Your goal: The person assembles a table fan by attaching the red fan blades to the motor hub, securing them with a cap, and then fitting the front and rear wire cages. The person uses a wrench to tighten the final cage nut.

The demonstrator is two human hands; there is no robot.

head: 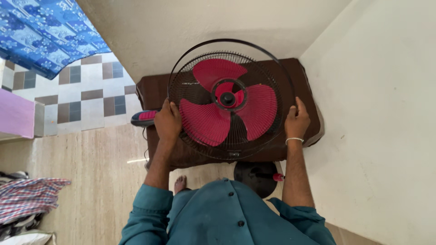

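We grip the fan head (227,100) at its rear grille: left hand (167,121) and right hand (297,119), fingers curled on opposite rim edges. It rests on the brown-covered worktop (309,90), red blades (254,109) facing up toward us, hub axis near vertical. The loose black rim ring (227,41) is raised at the far side. Risk, in our judgement: uneven lift tilts the ring off, or fingers slip through wires onto blades.

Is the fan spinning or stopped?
Stopped. The three red blades look sharp, not blurred, and both hands grip the grille's rim.
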